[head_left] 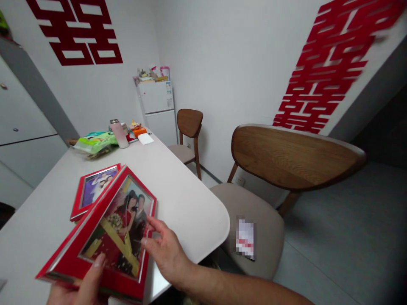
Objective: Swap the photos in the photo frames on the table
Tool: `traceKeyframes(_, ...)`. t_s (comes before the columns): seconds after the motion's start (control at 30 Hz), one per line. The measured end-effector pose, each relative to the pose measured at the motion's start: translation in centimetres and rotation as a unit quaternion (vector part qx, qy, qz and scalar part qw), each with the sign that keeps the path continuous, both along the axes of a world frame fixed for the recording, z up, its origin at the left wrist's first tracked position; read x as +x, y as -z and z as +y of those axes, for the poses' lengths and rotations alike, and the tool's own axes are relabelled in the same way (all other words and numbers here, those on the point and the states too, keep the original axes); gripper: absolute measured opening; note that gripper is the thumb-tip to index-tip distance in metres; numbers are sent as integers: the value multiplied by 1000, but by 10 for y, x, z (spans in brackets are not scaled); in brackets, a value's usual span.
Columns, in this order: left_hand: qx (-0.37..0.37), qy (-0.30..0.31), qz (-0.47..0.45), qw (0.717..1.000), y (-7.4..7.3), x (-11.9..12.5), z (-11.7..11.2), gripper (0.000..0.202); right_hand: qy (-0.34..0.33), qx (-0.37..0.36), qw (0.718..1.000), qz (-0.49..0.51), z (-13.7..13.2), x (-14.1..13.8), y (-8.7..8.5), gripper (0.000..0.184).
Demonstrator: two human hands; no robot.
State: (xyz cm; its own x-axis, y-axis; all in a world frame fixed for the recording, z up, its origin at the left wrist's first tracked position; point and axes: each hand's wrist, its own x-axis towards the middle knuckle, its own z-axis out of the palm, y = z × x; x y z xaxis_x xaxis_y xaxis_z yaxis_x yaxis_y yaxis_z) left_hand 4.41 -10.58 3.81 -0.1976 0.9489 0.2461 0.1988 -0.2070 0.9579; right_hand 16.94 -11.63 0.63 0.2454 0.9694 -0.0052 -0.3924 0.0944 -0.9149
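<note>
Picture frame (122, 231): tilted above the table (187, 203), left of its rounded near corner. My left hand (78, 288) grips the lower border, thumb on front; my right hand (170, 252) touches the right border, pinch uncertain. Probably stiff, light, slick-fronted, breakable: hold by opposite borders. Hidden: my left fingers, underneath; part of the 2nd frame (99, 185), behind.

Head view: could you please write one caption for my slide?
Held by left grip and right grip, a red frame tilts over a white table; another frame rests beyond.
</note>
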Motion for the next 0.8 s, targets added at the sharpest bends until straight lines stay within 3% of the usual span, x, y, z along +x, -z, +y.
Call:
traceKeyframes(0.07,-32,7,-48,998,-8,14,1,36,49,13,999,-1,1,8,13,55)
traceKeyframes(0.17,-33,31,-36,998,-15,35,0,37,92,9,996,19,3,22,14,64)
traceKeyframes(0.37,-25,53,-29,998,-6,54,9,46,54,-6,995,83,14,49,5,57)
traceKeyframes(0.47,-39,77,-2,996,1,52,22,53,76,-33,995,-53,30,74,9,46)
traceKeyframes(0.53,-64,100,22,993,6,51,31,57,79,-55,970,-222,45,96,10,42)
traceKeyframes(0.57,-79,113,37,990,10,51,36,58,76,-58,960,-262,53,107,9,41)
traceKeyframes(0.7,-93,165,111,976,27,61,53,62,71,-60,933,-347,83,142,5,34)
traceKeyframes(0.8,-90,173,224,955,36,71,62,64,68,-58,909,-407,101,156,6,32)
